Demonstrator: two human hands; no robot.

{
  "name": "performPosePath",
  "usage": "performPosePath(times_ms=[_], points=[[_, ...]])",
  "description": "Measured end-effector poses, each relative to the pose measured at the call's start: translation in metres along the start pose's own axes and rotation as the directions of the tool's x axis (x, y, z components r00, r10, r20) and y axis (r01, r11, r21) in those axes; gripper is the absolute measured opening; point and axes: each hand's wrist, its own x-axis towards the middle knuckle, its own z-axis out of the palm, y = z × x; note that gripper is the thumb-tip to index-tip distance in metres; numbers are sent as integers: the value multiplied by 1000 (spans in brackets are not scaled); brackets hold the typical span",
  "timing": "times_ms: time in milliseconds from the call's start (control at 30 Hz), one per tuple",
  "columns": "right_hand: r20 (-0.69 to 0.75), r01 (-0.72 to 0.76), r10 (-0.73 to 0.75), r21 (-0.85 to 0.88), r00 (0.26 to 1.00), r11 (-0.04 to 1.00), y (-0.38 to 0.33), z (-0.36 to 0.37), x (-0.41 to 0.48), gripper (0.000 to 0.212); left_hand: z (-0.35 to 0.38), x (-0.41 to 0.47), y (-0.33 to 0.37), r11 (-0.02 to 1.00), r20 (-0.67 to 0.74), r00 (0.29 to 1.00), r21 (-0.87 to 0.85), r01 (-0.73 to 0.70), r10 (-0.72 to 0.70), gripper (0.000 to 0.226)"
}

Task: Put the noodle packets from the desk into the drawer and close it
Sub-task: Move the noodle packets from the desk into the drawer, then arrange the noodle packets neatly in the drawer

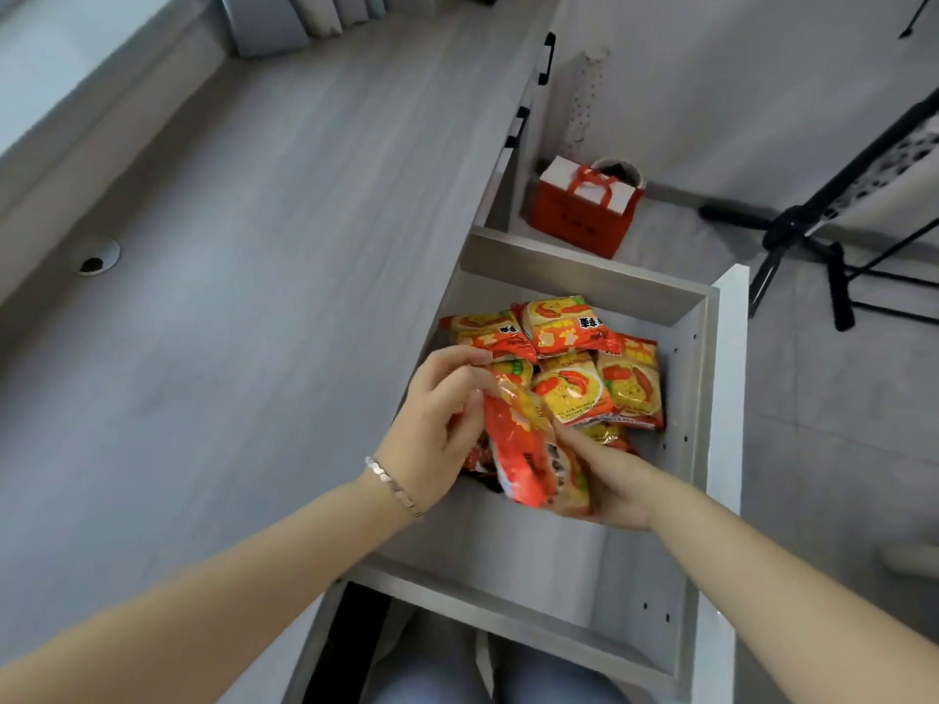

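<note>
The grey drawer [696, 378] stands pulled out to the right of the desk [264, 246]. Several orange-and-yellow noodle packets [604, 363] lie in its far half. Both hands are over the drawer's middle, holding one noodle packet [528, 449] tilted on edge. My left hand [437, 424], with a silver bracelet on the wrist, pinches the packet's upper left edge. My right hand [609, 485] supports it from below and from the right. Part of another packet shows dark beneath my left hand.
A red gift bag [579, 210] stands on the floor beyond the drawer. A black tripod [813, 246] stands at the right. A cable hole [99, 257] is set in the desk top at the left. My knees show below the drawer.
</note>
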Motion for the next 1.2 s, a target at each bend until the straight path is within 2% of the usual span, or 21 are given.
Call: performPosePath(times_ms=[33, 67, 100, 133, 167, 267, 333, 400, 467, 567, 600, 667, 733, 767, 833, 900, 967, 1000, 1067, 1133, 1200], points=[[-39, 37, -35, 47, 999, 998, 5, -5, 1, 46, 6, -5, 2, 971, 12, 975, -91, 222, -222, 19], [-100, 63, -57, 55, 993, 996, 11, -12, 4, 42, 12, -9, 5, 870, 56, 896, -216, 443, -441, 22], [-152, 71, -67, 24, 986, 997, 16, -15, 6, 38, 15, -13, 4, 717, 125, 781, -328, 615, -612, 26], [-175, 51, -54, -21, 983, 998, 21, -17, 6, 37, 19, -17, 3, 579, 194, 665, -358, 732, -721, 32], [-180, 22, -34, -70, 983, 997, 29, -18, 9, 41, 23, -22, -1, 509, 247, 579, -295, 809, -777, 38], [-185, -66, 27, -211, 982, 975, 58, -18, 24, 65, 35, -41, -19, 466, 338, 437, 8, 885, -834, 62], [-199, -101, 64, -186, 978, 977, 73, -8, 36, 55, 43, -50, -31, 425, 296, 378, 110, 899, -877, 68], [-204, -143, 118, -110, 972, 984, 87, 4, 53, 37, 48, -52, -44, 391, 214, 356, 152, 908, -910, 65], [-259, -147, 103, -153, 960, 977, 97, 15, 68, 40, 50, -51, -59, 359, 149, 337, 167, 918, -930, 50], [-349, -78, -19, -264, 937, 961, 102, 28, 92, 45, 50, -52, -82, 346, 33, 349, 254, 903, -936, 19], [-356, -60, -51, -295, 933, 954, 104, 32, 99, 45, 50, -56, -90, 362, 23, 370, 269, 893, -929, 25], [-369, -46, -100, -366, 924, 929, 108, 41, 114, 49, 51, -69, -101, 397, 79, 395, 341, 852, -915, 61], [-395, -43, -146, -433, 907, 900, 114, 48, 125, 48, 54, -80, -101, 421, 96, 426, 453, 786, -899, 77], [-404, -35, -168, -450, 899, 892, 117, 50, 130, 45, 56, -84, -100, 434, 106, 456, 550, 713, -883, 80], [-411, -15, -213, -486, 886, 874, 119, 50, 135, 34, 57, -83, -93, 471, 176, 550, 754, 458, -816, 86], [-394, -16, -226, -525, 891, 851, 116, 45, 139, 24, 57, -79, -96, 537, 310, 587, 802, 261, -748, 84], [-319, -22, -199, -574, 927, 818, 109, 37, 138, 8, 58, -74, -101, 606, 411, 576, 772, 192, -707, 68], [-274, -20, -178, -593, 945, 805, 102, 33, 134, 4, 58, -71, -103, 611, 412, 570, 764, 210, -711, 62], [-260, -29, -166, -611, 951, 791, 87, 28, 119, 9, 62, -66, -108, 582, 406, 513, 776, 244, -756, 62], [-348, 29, -231, -500, 909, 866, 67, 24, 100, 30, 67, -61, -111, 539, 419, 443, 821, 189, -792, 66], [-444, 98, -232, -305, 866, 947, 46, 22, 84, 39, 69, -55, -113, 505, 414, 424, 853, 127, -806, 65]])
